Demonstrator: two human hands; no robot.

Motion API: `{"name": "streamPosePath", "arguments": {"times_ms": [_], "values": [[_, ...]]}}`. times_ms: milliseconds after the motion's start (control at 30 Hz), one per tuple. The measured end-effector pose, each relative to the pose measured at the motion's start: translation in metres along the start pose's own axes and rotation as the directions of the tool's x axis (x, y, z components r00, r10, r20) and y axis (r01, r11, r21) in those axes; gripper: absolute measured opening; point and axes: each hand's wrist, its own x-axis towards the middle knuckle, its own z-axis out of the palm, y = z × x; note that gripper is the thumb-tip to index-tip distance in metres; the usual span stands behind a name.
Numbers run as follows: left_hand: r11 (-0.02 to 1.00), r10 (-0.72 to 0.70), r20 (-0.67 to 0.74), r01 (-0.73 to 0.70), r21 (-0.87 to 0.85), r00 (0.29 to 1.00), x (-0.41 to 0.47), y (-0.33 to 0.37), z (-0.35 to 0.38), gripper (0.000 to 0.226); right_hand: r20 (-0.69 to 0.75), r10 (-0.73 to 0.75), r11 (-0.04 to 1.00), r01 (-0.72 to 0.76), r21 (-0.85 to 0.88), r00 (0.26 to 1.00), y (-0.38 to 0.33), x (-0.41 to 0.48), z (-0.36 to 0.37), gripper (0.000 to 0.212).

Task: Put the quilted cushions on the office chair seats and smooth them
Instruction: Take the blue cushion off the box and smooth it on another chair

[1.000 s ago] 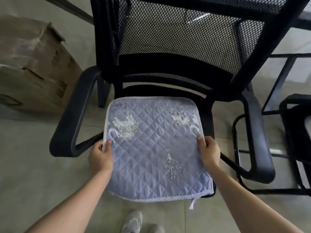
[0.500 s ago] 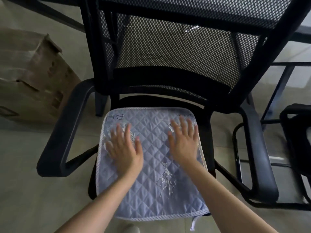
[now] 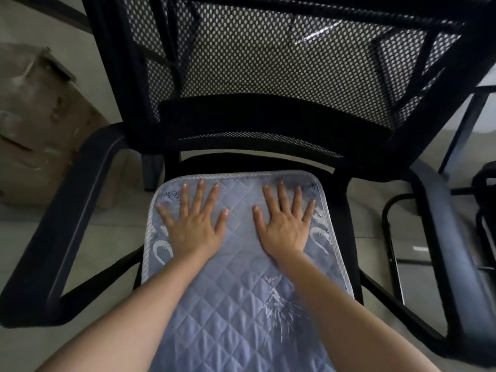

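A light blue quilted cushion [image 3: 239,304] with white embroidery lies flat on the seat of a black office chair [image 3: 268,162] with a mesh back. My left hand [image 3: 194,224] rests palm down on the cushion's far left part, fingers spread. Beside it, my right hand [image 3: 285,222] presses palm down on the far right part, fingers spread too. Neither hand holds anything. The cushion's near edge runs out of the frame at the bottom.
The chair's black armrests stand at the left [image 3: 61,226] and right [image 3: 453,251]. A brown cardboard box [image 3: 35,130] sits on the floor at the left. Another black chair frame [image 3: 483,210] is at the right edge.
A second ago both hands gripped the cushion's side edges. They let go, went flat on top, and slid toward the chair back with fingers spreading. The view has come closer.
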Motion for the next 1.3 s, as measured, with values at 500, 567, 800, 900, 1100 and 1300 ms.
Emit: {"name": "streamPosePath", "arguments": {"times_ms": [500, 567, 800, 900, 1100, 1300], "values": [[0.973, 0.198, -0.027, -0.199, -0.113, 0.98, -0.122, 0.024, -0.002, 0.053, -0.023, -0.125, 0.991, 0.126, 0.045, 0.992, 0.0, -0.118, -0.001, 0.051], [0.973, 0.223, 0.049, -0.219, -0.079, 0.974, -0.143, 0.019, 0.016, 0.052, 0.042, -0.156, 0.987, 0.155, 0.043, 0.987, 0.006, -0.141, 0.017, 0.049], [0.99, 0.136, 0.018, -0.137, 0.028, 0.991, -0.145, -0.046, 0.022, 0.06, -0.003, -0.001, 0.998, 0.001, -0.06, 1.0, 0.057, -0.14, 0.019, 0.058], [0.997, 0.07, 0.006, -0.07, 0.018, 0.998, -0.146, -0.068, 0.022, 0.062, 0.021, 0.066, 0.997, -0.065, -0.031, 0.998, 0.085, -0.144, 0.013, 0.062], [0.99, -0.101, -0.048, 0.096, -0.099, 0.994, -0.178, -0.065, 0.006, 0.07, -0.091, 0.204, 0.975, -0.194, 0.112, 0.975, 0.096, -0.177, 0.003, 0.06], [0.992, -0.037, 0.076, 0.046, -0.118, 0.996, -0.224, -0.049, 0.034, 0.066, 0.016, 0.163, 0.979, -0.164, 0.124, 0.986, 0.074, -0.221, 0.038, 0.055]]}}
